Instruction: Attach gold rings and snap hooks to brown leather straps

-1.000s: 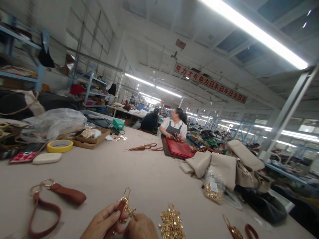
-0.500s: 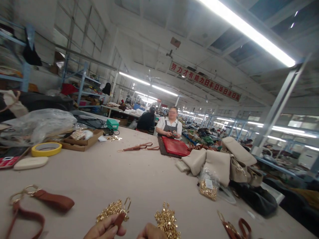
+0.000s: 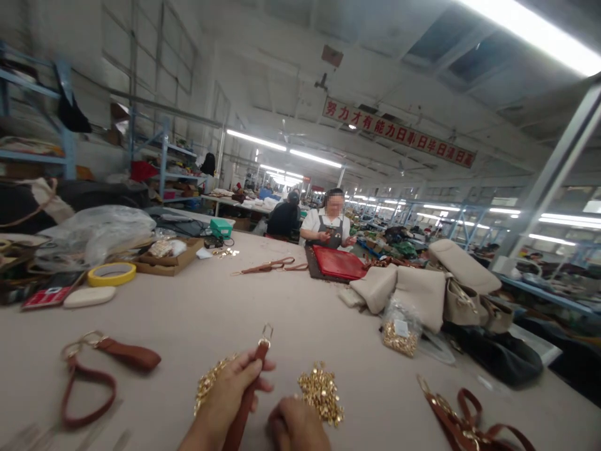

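Observation:
My left hand point(image 3: 230, 391) grips a brown leather strap point(image 3: 246, 401) between thumb and fingers, with a gold clasp point(image 3: 266, 335) pointing up at its top end. Close by on the right, my right hand point(image 3: 298, 423) is curled over the table, its fingertips hidden from view. One pile of gold metal pieces point(image 3: 206, 382) lies partly behind my left hand. Another gold pile point(image 3: 323, 391) is just beyond my right hand. Brown straps with gold rings point(image 3: 89, 382) rest at the left, and more brown straps point(image 3: 462, 419) at the lower right.
Across the table point(image 3: 211, 313), a person point(image 3: 328, 225) stands behind a red leather piece point(image 3: 338, 262). Beige bags point(image 3: 420, 294) and a bag of gold pieces point(image 3: 400, 335) are right. Yellow tape point(image 3: 111, 274), a cardboard tray point(image 3: 169, 260) and a teal box point(image 3: 221, 228) are left.
My left hand has risen away from the table's near edge with the strap, showing more of it. My right hand has moved slightly right in view. The view has shifted, and the person across has raised their hands.

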Action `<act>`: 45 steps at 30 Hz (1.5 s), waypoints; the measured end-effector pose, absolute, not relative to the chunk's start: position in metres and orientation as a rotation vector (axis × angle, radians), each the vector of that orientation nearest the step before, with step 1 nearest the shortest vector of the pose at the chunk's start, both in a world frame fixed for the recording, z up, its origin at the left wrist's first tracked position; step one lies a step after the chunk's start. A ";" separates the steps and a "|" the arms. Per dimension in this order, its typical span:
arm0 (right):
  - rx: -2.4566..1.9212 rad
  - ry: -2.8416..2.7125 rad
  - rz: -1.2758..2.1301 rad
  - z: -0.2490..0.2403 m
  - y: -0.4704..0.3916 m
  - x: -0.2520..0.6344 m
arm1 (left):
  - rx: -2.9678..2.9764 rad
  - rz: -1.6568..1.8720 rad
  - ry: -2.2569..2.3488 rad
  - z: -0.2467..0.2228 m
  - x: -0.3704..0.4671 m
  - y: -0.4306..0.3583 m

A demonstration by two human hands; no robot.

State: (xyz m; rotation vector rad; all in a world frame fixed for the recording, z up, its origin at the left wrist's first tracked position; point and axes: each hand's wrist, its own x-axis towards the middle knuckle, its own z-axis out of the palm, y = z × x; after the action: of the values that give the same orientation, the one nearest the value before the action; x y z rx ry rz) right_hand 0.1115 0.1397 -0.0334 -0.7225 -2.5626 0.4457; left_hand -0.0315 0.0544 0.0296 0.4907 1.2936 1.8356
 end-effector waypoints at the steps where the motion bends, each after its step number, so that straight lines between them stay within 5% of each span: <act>1: -0.727 -2.508 0.589 -0.025 0.139 0.115 | 0.490 1.833 1.294 0.036 -0.036 0.051; 11: -0.448 -2.651 0.848 0.010 0.116 0.114 | 0.465 1.884 1.393 0.045 -0.074 0.018; 24: -0.527 -2.868 0.486 0.006 0.100 0.100 | 0.615 1.697 1.389 0.025 -0.044 0.034; 34: -0.743 -1.793 1.655 0.016 0.132 0.108 | 0.841 1.474 1.363 0.021 -0.023 0.032; 45: -0.773 -1.690 1.891 0.022 0.134 0.109 | 1.024 1.362 1.358 0.017 -0.018 0.031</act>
State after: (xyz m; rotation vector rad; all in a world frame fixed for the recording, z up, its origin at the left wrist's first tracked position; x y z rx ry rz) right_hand 0.1090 0.1338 0.0216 -0.7732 -1.6903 1.8910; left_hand -0.0185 0.0309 0.0172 1.0243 1.3579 1.3624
